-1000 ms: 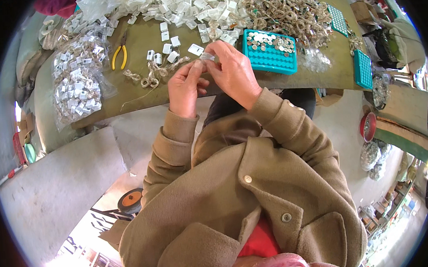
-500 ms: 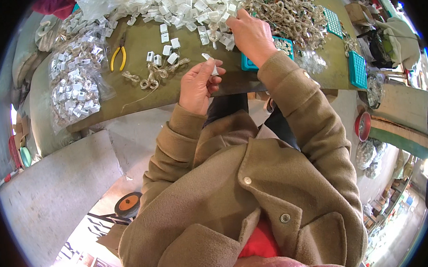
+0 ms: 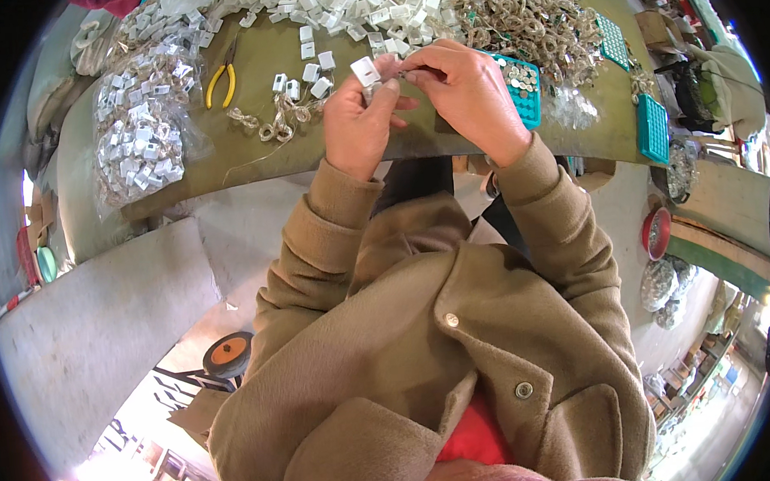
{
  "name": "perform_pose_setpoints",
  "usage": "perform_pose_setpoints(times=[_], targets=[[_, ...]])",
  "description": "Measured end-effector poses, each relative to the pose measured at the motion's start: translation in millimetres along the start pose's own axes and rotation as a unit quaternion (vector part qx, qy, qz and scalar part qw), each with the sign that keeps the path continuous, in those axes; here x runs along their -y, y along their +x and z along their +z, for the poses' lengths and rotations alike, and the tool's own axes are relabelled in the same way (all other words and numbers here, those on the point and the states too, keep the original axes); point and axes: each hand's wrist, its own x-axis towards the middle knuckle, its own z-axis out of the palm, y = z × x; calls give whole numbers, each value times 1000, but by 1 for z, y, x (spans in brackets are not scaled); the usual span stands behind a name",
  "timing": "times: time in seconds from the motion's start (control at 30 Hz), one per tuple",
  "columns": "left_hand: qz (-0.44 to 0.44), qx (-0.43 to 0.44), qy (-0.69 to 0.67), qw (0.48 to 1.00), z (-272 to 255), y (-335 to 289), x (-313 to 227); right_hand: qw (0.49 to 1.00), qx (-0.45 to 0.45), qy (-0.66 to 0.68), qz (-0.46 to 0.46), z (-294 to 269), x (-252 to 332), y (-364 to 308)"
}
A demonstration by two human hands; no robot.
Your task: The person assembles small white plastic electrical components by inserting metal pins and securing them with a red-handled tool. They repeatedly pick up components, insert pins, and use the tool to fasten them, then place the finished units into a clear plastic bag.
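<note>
My left hand (image 3: 359, 128) is closed around a small white plastic housing (image 3: 366, 71), held up above the table's near part. Right beside it, my right hand (image 3: 475, 95) has thumb and forefinger pinched at the left fingertips; whatever is between them is too small to make out. Beyond both hands spreads a heap of similar white housings (image 3: 392, 12). To the left lie a few housings with coiled beige cords (image 3: 281, 126). A teal tray (image 3: 530, 109) with small round pale discs stands next to my right hand, partly hidden by it.
Yellow-handled pliers (image 3: 221, 83) lie left on the green table (image 3: 253, 165). A clear bag of housings (image 3: 145, 148) sits at the left edge. Coiled cords (image 3: 534, 23) are heaped at the far right. Another teal tray (image 3: 652, 128) is at the right edge.
My right hand has come back from the heap to meet my left hand. The left hand has risen away from me, and the white housing in it has turned.
</note>
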Motion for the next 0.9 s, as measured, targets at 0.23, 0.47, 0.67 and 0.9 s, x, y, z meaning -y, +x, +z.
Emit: perform_pose_setpoints(times=[0.23, 0.47, 0.67, 0.9], targets=[[-7, 32, 90, 995, 6, -13, 6, 903, -31, 365, 223, 1, -2, -20], [38, -11, 23, 999, 19, -24, 12, 858, -69, 442, 251, -4, 1, -39], [-33, 15, -57, 998, 32, -34, 13, 842, 0, 466, 271, -14, -8, -58], [-12, 53, 48, 997, 40, -40, 15, 794, 26, 524, 306, -26, -19, -76]])
